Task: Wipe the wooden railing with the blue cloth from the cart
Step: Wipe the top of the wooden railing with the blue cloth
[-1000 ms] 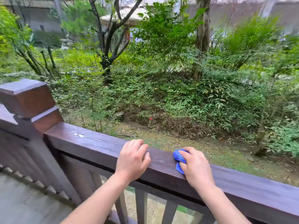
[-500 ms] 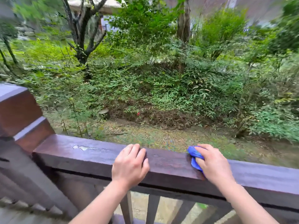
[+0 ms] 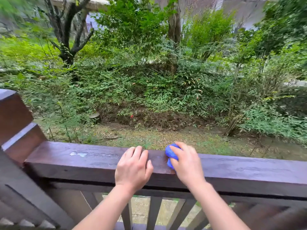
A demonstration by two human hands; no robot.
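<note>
Blue cloth (image 3: pixel 171 156) is bunched in the right hand (image 3: pixel 186 165), so press it flat and rub toward the pale spot (image 3: pixel 78 153) on the rail (image 3: pixel 249 170), while the left hand (image 3: pixel 132 168) rests loose, holding nothing.

Railing (image 3: pixel 86 161): dark-stained wood, top face had a damp-looking sheen, grain visible, one pale whitish smear (image 3: pixel 78 153) near the left end. Post (image 3: pixel 15 117): same stained wood, reddish-brown, smoother and more matt. Balusters (image 3: pixel 153 211): dark painted or stained wood, matt. Blue cloth (image 3: pixel 171 155): soft bunched fabric, matt, saturated blue.
</note>
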